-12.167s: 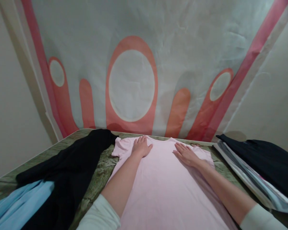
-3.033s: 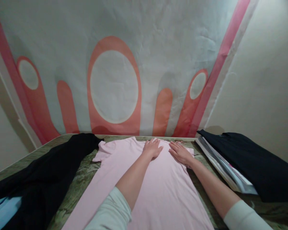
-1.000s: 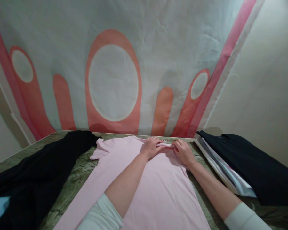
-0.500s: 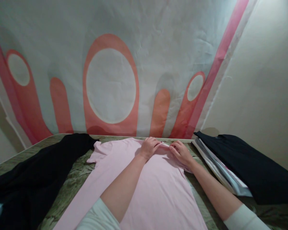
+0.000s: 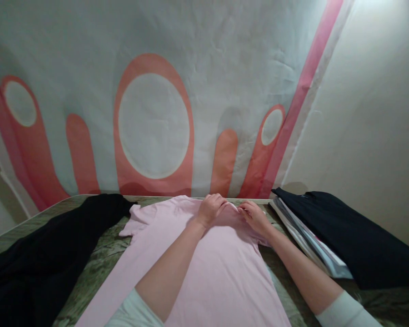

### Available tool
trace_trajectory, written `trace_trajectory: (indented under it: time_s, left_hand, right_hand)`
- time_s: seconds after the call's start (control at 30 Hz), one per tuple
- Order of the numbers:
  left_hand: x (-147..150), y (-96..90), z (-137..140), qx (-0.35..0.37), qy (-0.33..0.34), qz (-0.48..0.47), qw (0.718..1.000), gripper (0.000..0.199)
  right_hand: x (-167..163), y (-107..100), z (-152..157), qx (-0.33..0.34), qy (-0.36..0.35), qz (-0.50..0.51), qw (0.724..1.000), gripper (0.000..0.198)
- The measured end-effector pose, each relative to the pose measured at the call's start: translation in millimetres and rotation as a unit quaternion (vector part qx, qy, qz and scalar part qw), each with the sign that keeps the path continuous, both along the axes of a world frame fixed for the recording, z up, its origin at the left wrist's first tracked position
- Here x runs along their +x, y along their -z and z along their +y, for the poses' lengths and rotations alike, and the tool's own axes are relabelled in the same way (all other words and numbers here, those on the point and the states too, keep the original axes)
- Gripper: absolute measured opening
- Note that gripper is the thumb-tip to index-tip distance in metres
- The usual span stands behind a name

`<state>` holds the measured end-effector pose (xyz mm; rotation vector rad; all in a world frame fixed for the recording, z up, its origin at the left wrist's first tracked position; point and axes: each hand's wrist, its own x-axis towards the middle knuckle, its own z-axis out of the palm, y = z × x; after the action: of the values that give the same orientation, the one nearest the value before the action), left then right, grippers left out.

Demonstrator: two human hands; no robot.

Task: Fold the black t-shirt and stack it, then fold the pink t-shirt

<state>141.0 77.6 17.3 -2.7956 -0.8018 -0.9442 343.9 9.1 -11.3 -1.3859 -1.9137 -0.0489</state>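
A pink T-shirt [image 5: 218, 272] lies spread on the table, its neckline at the far edge and its lower part running toward me. My left hand [image 5: 211, 210] is closed on the collar, left of its middle, with the fingertips partly hidden from me. On the other side of the neckline, my right hand [image 5: 254, 215] pinches the collar between thumb and fingers. The short left-lying sleeve [image 5: 136, 220] rests flat; my right forearm partly covers the other sleeve.
A black garment [image 5: 54, 250] lies loosely at the left. To the right is a stack of folded clothes [image 5: 313, 245] with a black garment [image 5: 347, 231] on top. The wood-patterned table [image 5: 105, 259] meets a wall hanging [image 5: 153, 127] with orange shapes.
The view has shifted slightly. Both hands stay at the collar, and the neckline edge between them looks a little different. The shirt otherwise lies as before.
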Motion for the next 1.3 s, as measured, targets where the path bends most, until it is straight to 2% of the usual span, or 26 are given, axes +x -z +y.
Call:
trace_trajectory:
  time_s: [0.13,0.23,0.37,0.5,0.57,0.77,1.03,1.3]
  left_hand:
    - [-4.5,-9.3,2.6,-0.033,0.014,0.004,0.999,0.024]
    - [-7.1,-14.9,3.4,-0.041,0.017,-0.006,0.999,0.023]
    - [-9.7,-21.6,3.2,-0.037,0.031,-0.02,0.999,0.023]
    - [-12.0,-27.8,3.3,-0.03,0.059,-0.03,0.997,0.023]
    - [-12.7,-30.0,3.3,-0.029,0.067,-0.032,0.997,0.022]
    - [-11.6,-32.8,1.7,-0.029,0.064,-0.01,0.998,0.023]
    - [-8.9,-33.7,0.8,-0.013,0.065,0.02,0.998,0.023]
    - [-14.2,-34.5,8.0,-0.031,0.067,0.034,0.997,0.02]
  right_hand:
    - [-1.7,-0.5,0.1,-0.015,-0.023,-0.019,0.999,0.024]
    - [-3.1,-1.3,-0.6,-0.017,-0.011,-0.022,1.0,0.026]
    - [-4.5,-7.0,-3.9,-0.022,-0.011,0.022,0.999,0.028]
    - [-3.1,-12.7,-6.4,-0.065,-0.003,0.098,0.993,0.038]
    - [-1.6,-14.1,-7.0,-0.077,-0.002,0.1,0.992,0.041]
    - [-1.2,-16.1,-9.3,-0.059,-0.042,0.025,0.997,0.031]
    - [-7.6,-14.2,-8.7,-0.018,-0.001,-0.098,0.995,0.019]
    - [-1.2,-29.0,-14.0,0.008,0.041,-0.183,0.982,0.017]
